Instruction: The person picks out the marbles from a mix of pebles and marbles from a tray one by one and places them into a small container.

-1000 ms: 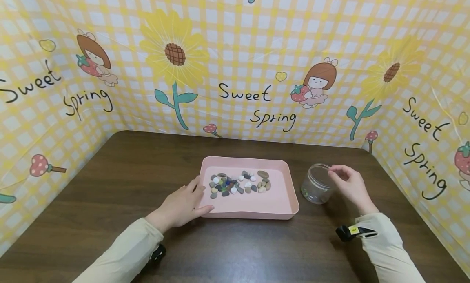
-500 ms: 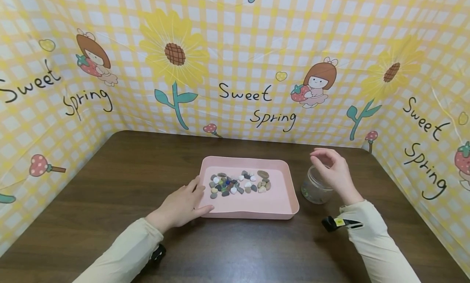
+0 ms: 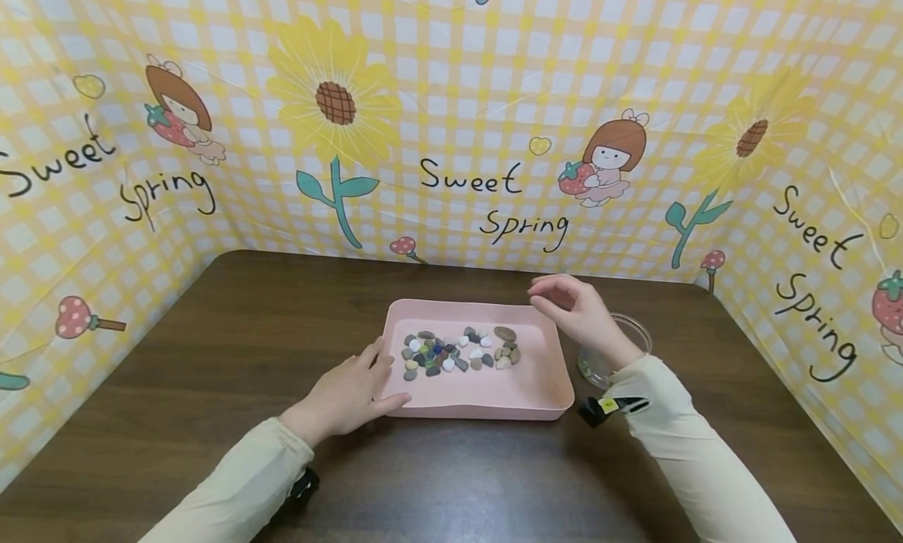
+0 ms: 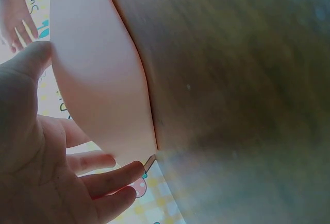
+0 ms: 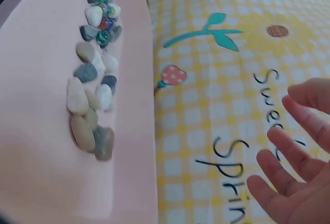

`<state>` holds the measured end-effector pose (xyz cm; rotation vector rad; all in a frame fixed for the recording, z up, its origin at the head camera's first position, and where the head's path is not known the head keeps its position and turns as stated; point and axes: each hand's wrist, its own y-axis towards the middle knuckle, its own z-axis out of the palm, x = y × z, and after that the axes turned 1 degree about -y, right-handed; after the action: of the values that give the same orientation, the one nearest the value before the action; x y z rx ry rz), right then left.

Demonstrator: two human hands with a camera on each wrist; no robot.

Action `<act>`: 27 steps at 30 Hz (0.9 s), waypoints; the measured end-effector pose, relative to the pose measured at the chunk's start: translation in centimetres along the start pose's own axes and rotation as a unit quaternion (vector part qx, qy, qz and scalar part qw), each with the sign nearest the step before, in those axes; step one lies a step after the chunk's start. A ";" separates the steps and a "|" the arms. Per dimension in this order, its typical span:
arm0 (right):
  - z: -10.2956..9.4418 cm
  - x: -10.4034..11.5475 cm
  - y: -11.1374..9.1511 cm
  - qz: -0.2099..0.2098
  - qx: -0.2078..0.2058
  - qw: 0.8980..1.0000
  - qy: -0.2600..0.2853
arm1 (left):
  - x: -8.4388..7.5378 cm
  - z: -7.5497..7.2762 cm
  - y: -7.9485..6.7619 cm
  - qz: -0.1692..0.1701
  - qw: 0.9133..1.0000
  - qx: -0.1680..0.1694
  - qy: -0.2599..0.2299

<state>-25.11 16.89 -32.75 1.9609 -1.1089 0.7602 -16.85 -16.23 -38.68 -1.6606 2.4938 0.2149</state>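
Observation:
A shallow pink tray (image 3: 494, 398) lies on the table, with several grey, white and tan pebbles (image 5: 82, 131) in its left and middle part. Among them are a few coloured glass marbles (image 5: 105, 24). My left hand (image 3: 346, 398) rests at the tray's left end, its thumb on the rim and its fingers loosely extended beside the wall. Above the tray's far right corner hovers my right hand (image 3: 578, 316), fingers relaxed and nothing visible between them. Behind its wrist stands a clear open jar (image 3: 594, 371), partly hidden, with something greenish at the bottom.
The dark wooden table (image 3: 451, 480) extends around the tray on all sides. A yellow checked cloth (image 3: 451, 96) printed with flowers and lettering encloses the back and both sides. Each wrist carries a black strap-on camera (image 3: 592, 411).
My right hand has moved left from the jar's rim, over the jar's mouth, to the tray's far right corner. The left hand, tray and pebbles have stayed put.

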 end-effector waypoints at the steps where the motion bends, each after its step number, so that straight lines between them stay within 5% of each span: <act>1: 0.3 0.1 0.3 -0.003 0.013 1.000 0.000 | 0.0 0.0 0.0 0.000 1.000 0.000 0.000; 27: 6.6 -1.6 4.5 0.002 0.204 0.979 0.000 | -0.1 -0.1 -0.1 -0.008 1.000 0.014 -0.003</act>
<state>-28.97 10.61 -36.21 2.2937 -1.0135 1.0559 -16.74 -16.16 -38.55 -1.6668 2.4659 0.1839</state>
